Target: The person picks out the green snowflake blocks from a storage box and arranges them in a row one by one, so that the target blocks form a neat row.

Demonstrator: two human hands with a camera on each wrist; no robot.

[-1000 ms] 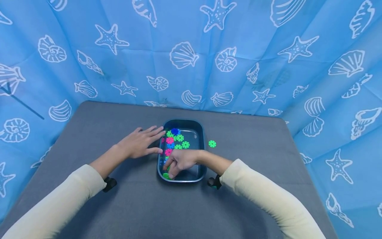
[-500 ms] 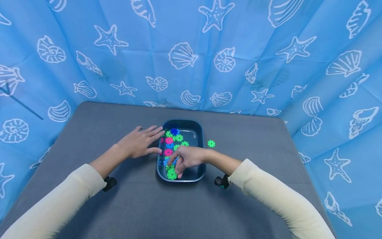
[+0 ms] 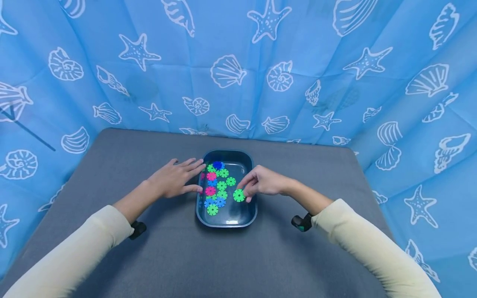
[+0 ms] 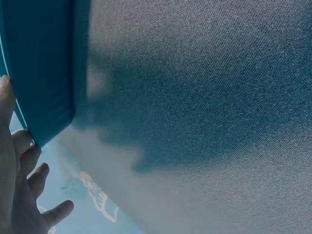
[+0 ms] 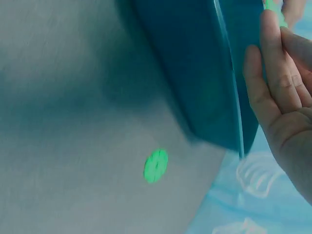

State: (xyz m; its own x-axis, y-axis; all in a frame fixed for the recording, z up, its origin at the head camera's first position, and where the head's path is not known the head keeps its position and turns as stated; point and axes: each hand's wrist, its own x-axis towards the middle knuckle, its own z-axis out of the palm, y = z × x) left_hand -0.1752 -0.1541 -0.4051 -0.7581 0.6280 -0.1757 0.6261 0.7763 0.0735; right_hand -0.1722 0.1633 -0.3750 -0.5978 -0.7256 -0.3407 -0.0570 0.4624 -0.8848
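Observation:
A dark blue tray [image 3: 231, 226] holds several notched plastic discs in green, pink and blue, most of them along its left side. Over the tray's right half, my right hand [image 3: 265, 181] pinches a green notched disc [image 3: 239, 195] between thumb and fingers. In the right wrist view only a sliver of that disc shows past the fingertips. My left hand [image 3: 174, 179] rests with spread, straight fingers against the tray's left rim. Its fingertips touch the tray wall [image 4: 39, 63] in the left wrist view.
One loose green disc [image 3: 263, 180] lies on the grey table [image 3: 156, 256] just right of the tray, also seen in the right wrist view. A blue curtain [image 3: 171, 74] with white shell and starfish prints hangs behind the table.
My right hand has moved from the tray's near left corner up and right, carrying a green disc lifted out of the group. The left hand stays in place.

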